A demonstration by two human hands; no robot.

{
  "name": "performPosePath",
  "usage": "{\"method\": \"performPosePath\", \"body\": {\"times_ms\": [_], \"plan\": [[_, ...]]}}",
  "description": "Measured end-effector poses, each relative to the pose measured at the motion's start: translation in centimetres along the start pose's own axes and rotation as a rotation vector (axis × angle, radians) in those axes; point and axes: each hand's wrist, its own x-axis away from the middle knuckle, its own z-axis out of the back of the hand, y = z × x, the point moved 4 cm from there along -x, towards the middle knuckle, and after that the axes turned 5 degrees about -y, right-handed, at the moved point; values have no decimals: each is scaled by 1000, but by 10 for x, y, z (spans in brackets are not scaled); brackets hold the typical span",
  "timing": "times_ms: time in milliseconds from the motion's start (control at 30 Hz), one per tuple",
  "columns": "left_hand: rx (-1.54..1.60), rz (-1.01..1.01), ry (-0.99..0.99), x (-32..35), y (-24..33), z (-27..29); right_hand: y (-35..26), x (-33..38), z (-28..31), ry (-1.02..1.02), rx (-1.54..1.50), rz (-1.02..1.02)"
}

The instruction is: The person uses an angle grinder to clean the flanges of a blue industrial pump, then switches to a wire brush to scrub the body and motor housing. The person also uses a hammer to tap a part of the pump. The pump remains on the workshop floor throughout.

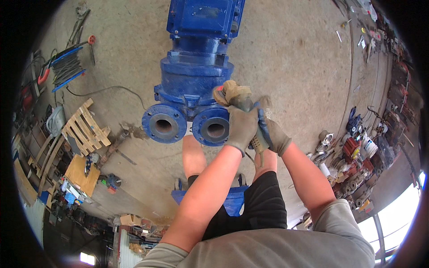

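Grinder (258, 144) gripped in left hand (242, 127) and right hand (275, 136), blue flanged pump (195, 79) close beside, pallet (86, 128) and cable reel (67, 70) leftward

Blue machine (196, 73) partly above frame

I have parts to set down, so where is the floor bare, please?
Grey concrete floor is bare right of the blue metal machine, and between it and the blue-rimmed cable reel, beyond a dark cable. Crowded: around the slatted wooden pallet and right-hand metal parts.
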Motion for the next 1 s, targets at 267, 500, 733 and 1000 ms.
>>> {"method": "performPosePath", "body": {"times_ms": [267,500,733,1000], "plan": [[-93,36,-32,-6,-10,-14,27,-13,-3,39,-482,-37],[-28,-43,-54,-14,-9,-16,23,-14,1,8,-289,72],[775,-232,-261,6,-19,-46,-3,-5,70,-189,23,224],[1337,-321,-253,-42,-20,-90,-77,-53,111,-131,947,222]]}}
